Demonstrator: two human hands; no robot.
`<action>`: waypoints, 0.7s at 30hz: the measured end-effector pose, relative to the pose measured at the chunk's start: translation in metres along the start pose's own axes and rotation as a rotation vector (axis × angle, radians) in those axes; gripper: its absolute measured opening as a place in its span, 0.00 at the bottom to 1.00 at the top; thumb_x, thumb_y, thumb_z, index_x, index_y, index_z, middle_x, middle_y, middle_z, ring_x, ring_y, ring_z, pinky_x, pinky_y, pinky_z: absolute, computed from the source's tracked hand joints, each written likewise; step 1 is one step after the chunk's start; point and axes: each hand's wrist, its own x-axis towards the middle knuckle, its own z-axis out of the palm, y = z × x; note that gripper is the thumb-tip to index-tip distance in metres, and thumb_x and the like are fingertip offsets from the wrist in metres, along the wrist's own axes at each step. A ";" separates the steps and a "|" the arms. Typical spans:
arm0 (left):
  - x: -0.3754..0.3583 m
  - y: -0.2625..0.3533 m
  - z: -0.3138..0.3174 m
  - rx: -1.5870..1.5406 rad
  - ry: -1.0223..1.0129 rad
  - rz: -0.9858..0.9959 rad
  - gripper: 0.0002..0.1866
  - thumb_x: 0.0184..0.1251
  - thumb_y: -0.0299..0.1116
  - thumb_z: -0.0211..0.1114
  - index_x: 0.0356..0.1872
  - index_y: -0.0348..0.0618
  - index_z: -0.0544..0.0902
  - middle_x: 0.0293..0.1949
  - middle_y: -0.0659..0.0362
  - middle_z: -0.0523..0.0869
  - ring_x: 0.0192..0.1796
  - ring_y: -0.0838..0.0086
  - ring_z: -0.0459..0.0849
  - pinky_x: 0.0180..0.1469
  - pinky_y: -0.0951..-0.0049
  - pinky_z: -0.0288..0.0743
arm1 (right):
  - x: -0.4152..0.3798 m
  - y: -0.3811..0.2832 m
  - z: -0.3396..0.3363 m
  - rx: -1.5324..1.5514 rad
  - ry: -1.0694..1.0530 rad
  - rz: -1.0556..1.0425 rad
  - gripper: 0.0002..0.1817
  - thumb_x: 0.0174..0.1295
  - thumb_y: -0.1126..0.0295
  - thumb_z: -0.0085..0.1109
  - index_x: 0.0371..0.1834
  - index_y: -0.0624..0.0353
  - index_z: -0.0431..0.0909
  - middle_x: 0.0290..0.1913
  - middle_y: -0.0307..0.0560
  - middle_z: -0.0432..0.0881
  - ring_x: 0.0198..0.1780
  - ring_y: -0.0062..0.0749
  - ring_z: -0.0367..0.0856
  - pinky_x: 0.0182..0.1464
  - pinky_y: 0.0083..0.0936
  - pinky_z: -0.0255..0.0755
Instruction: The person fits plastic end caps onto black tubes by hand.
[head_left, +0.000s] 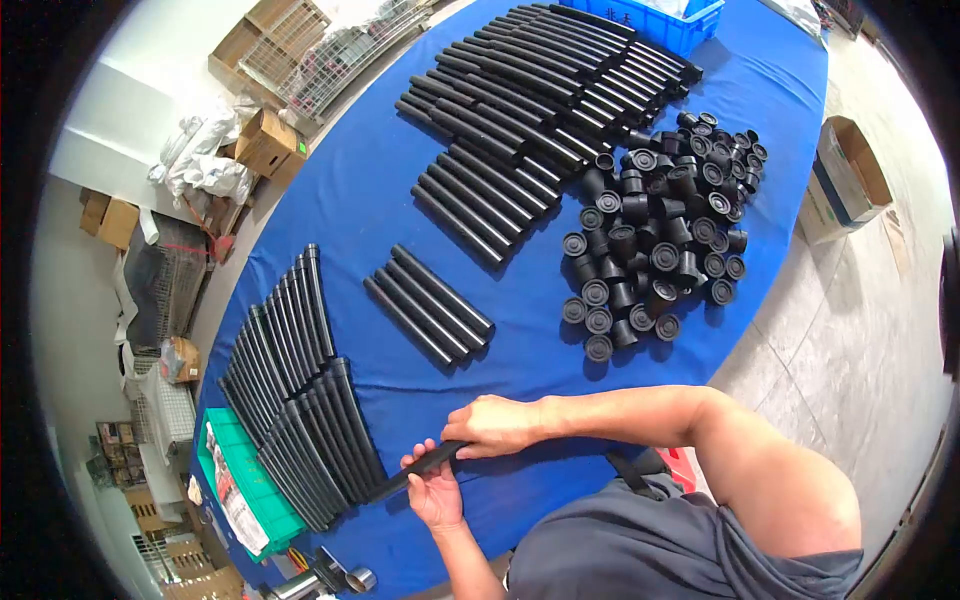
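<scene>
A black tube (432, 459) slants between my two hands near the table's front edge. My left hand (436, 497) wraps its fingers round the tube's middle. At the tube's upper right end, my right hand (493, 426) is closed over it and hides that end. The tube's lower left end reaches the edge of a fanned group of black tubes with wider ends (318, 440). Several plain black tubes (430, 305) lie side by side a little ahead of my hands.
Stacked plain black tubes (520, 90) cover the far part of the blue tablecloth (340, 210). A pile of black rubber caps (663, 257) spreads at the right. A green crate (225, 470) stands left, a blue crate (690, 28) at the far end. A cardboard box (848, 180) is on the floor.
</scene>
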 end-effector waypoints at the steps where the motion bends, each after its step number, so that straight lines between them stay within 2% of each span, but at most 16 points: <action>1: 0.001 0.001 0.000 -0.017 0.032 -0.001 0.16 0.76 0.27 0.64 0.61 0.38 0.79 0.67 0.46 0.80 0.75 0.51 0.72 0.81 0.46 0.64 | -0.001 0.000 0.004 -0.088 0.090 -0.069 0.17 0.61 0.61 0.67 0.44 0.63 0.80 0.36 0.60 0.85 0.40 0.60 0.85 0.43 0.52 0.79; 4: -0.002 0.001 0.000 0.020 0.044 0.035 0.17 0.72 0.26 0.69 0.59 0.40 0.79 0.64 0.46 0.83 0.73 0.52 0.76 0.79 0.46 0.67 | -0.001 0.001 0.006 -0.034 0.070 -0.052 0.16 0.64 0.60 0.66 0.45 0.63 0.80 0.36 0.57 0.83 0.38 0.58 0.84 0.40 0.50 0.77; 5: -0.002 0.001 -0.001 0.024 0.030 0.023 0.17 0.72 0.26 0.69 0.59 0.40 0.79 0.64 0.46 0.83 0.73 0.52 0.76 0.79 0.45 0.67 | 0.003 0.004 0.002 0.125 -0.047 0.024 0.17 0.64 0.60 0.67 0.45 0.63 0.80 0.36 0.58 0.83 0.39 0.57 0.85 0.40 0.49 0.77; 8: -0.002 0.000 0.003 0.027 0.030 0.007 0.16 0.72 0.26 0.69 0.58 0.40 0.80 0.64 0.46 0.83 0.73 0.52 0.76 0.79 0.45 0.67 | 0.006 0.009 0.000 0.189 -0.122 0.117 0.19 0.65 0.59 0.66 0.49 0.64 0.80 0.37 0.59 0.84 0.39 0.57 0.85 0.41 0.49 0.78; 11: 0.001 0.000 0.006 0.011 0.122 0.030 0.15 0.71 0.27 0.70 0.56 0.41 0.81 0.61 0.48 0.85 0.72 0.52 0.77 0.78 0.44 0.68 | 0.000 0.001 0.003 -0.008 0.037 -0.050 0.20 0.65 0.59 0.65 0.51 0.65 0.82 0.37 0.62 0.86 0.40 0.57 0.86 0.43 0.48 0.78; 14: -0.002 -0.002 0.005 0.079 0.037 0.064 0.15 0.70 0.26 0.71 0.55 0.42 0.81 0.61 0.48 0.85 0.72 0.53 0.77 0.77 0.44 0.69 | 0.004 0.003 0.000 0.211 -0.023 0.036 0.19 0.63 0.59 0.66 0.46 0.66 0.82 0.36 0.62 0.86 0.40 0.60 0.86 0.44 0.50 0.78; 16: -0.002 -0.001 0.005 0.069 0.018 0.018 0.16 0.69 0.25 0.71 0.55 0.43 0.80 0.61 0.47 0.85 0.72 0.52 0.77 0.76 0.44 0.70 | 0.005 0.007 0.003 0.192 -0.028 0.006 0.19 0.64 0.59 0.65 0.46 0.66 0.81 0.36 0.62 0.86 0.41 0.60 0.86 0.44 0.51 0.78; 18: -0.001 -0.002 0.010 0.051 0.126 0.036 0.16 0.69 0.24 0.70 0.55 0.43 0.80 0.61 0.46 0.85 0.72 0.52 0.77 0.76 0.45 0.70 | 0.003 0.010 0.004 0.164 -0.017 -0.006 0.19 0.64 0.59 0.65 0.47 0.65 0.81 0.36 0.62 0.86 0.41 0.60 0.86 0.45 0.51 0.78; 19: -0.001 -0.002 0.010 0.046 0.128 0.040 0.16 0.69 0.24 0.70 0.55 0.43 0.80 0.61 0.46 0.85 0.72 0.52 0.77 0.76 0.45 0.70 | 0.002 0.009 0.004 0.044 0.044 -0.066 0.18 0.65 0.60 0.64 0.48 0.65 0.81 0.36 0.62 0.86 0.41 0.59 0.86 0.46 0.51 0.78; 21: 0.000 -0.003 0.010 0.026 0.129 0.037 0.15 0.69 0.24 0.71 0.55 0.42 0.80 0.62 0.46 0.84 0.73 0.52 0.76 0.77 0.45 0.70 | 0.003 0.005 0.002 0.096 0.063 -0.052 0.18 0.65 0.61 0.64 0.48 0.65 0.81 0.37 0.61 0.86 0.41 0.59 0.86 0.46 0.51 0.78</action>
